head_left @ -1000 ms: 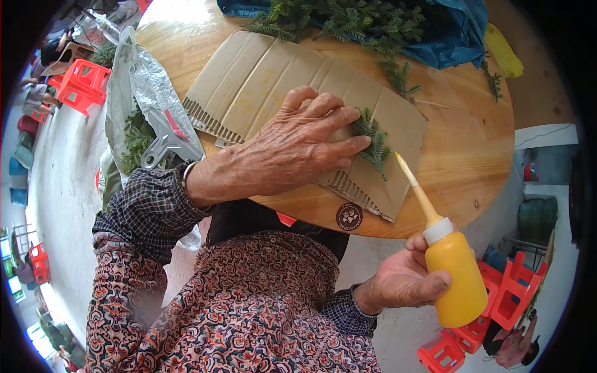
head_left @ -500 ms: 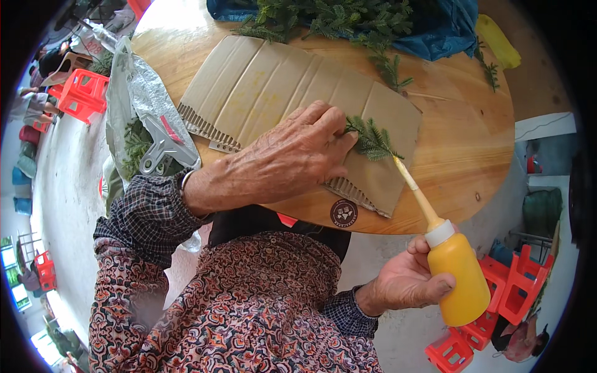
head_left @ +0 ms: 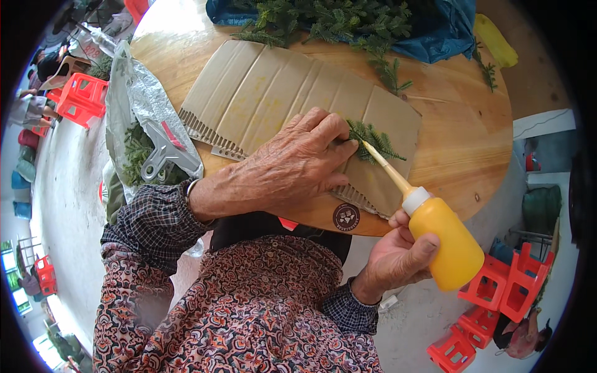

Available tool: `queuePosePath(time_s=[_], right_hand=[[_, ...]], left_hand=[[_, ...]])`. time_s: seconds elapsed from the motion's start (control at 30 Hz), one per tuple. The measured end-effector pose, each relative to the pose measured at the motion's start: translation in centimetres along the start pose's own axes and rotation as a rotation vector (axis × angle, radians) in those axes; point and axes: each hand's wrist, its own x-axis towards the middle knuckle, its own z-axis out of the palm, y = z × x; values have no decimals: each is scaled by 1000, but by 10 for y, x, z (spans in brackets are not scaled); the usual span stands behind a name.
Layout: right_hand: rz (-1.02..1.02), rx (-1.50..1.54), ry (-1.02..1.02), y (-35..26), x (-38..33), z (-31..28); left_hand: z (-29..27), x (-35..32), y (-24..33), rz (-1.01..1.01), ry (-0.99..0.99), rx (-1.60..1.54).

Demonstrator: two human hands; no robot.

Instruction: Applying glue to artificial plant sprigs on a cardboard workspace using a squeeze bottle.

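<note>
Round wooden bench (head_left: 460,143), with pale floor beyond its edge, forms your work surface. Nearest you, your right hand (head_left: 398,261) wraps the yellow squeeze bottle (head_left: 448,242), thumb against its left side; the body is probably soft-walled and smooth, so a hold around its middle, clear of the white collar (head_left: 415,199), should be steadiest. The slender nozzle (head_left: 393,173) slants up and left to the sprig; whether its tip touches cannot be told. Farther on, your left hand (head_left: 292,161) pinches the left end of the green needled sprig (head_left: 380,140) between thumb and index finger, over the cardboard sheet (head_left: 286,93). The sprig looks light, springy and easily bruised; gripping one end spares its needles. At the far edge, loose greenery (head_left: 354,22) spills from a blue bag (head_left: 429,46).
</note>
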Motion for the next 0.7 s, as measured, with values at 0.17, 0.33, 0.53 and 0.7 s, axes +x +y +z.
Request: queuePosePath(time_s=[0.17, 0.33, 0.53, 0.7], right_hand=[[-6, -8, -5, -2, 3, 1], [13, -9, 21, -4, 3, -1], [18, -5, 58, -6, 4, -5], [13, -16, 53, -9, 7, -8]], left_hand=[[1, 1, -2, 10, 14, -35], [0, 1, -2, 11, 20, -48], [1, 2, -2, 3, 25, -57], [1, 1, -3, 6, 33, -58]])
